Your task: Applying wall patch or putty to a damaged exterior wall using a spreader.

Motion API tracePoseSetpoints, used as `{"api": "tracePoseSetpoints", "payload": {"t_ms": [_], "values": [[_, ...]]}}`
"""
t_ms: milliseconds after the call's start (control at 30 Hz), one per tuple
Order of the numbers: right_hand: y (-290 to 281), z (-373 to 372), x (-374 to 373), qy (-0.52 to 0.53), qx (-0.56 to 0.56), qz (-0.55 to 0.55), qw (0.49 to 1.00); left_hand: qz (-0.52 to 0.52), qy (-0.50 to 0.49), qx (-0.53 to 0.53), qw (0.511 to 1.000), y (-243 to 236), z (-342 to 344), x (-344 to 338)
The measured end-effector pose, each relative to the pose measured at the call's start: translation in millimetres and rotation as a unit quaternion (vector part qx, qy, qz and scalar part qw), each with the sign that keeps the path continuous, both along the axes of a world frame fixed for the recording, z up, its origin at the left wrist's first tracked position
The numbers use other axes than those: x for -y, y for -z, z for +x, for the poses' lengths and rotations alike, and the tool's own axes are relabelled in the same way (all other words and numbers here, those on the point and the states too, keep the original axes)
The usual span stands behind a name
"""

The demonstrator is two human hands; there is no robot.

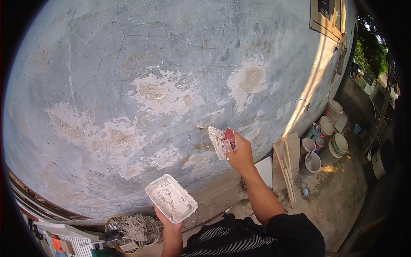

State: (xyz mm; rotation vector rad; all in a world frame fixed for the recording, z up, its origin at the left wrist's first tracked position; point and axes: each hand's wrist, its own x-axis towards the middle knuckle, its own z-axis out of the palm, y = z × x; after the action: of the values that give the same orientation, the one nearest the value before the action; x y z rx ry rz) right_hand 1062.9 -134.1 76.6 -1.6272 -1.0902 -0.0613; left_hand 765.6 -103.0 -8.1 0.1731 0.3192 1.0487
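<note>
Scraper [218, 143] was clasped by right hand [240, 153] in front of wall [180, 47], contact unclear; tub [171, 198] was held by left hand [168, 222], finger spread hidden, lower before wall.

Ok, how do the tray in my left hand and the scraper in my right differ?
The tray is hollow and rectangular; the scraper is flat-bladed. The tray is whitish; the scraper has a red handle. The tray sits lower in view than the scraper. Both look smeared.

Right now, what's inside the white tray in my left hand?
The white tray in your left hand holds whitish paste, smeared over its bottom and inner walls. The surface beneath the thicker smears is hidden.
</note>
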Motion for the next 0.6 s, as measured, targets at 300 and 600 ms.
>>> {"api": "tracePoseSetpoints", "payload": {"t_ms": [300,600], "values": [[6.6,21.7,-2.9,-0.029,0.014,-0.015,0.999,0.0,-0.04,-0.013,0.999,-0.5,33.5,15.7],[-1.3,13.5,6.4,-0.03,0.0,-0.003,1.0,-0.001,-0.076,-0.017,0.997,2.6,37.9,18.9]]}}
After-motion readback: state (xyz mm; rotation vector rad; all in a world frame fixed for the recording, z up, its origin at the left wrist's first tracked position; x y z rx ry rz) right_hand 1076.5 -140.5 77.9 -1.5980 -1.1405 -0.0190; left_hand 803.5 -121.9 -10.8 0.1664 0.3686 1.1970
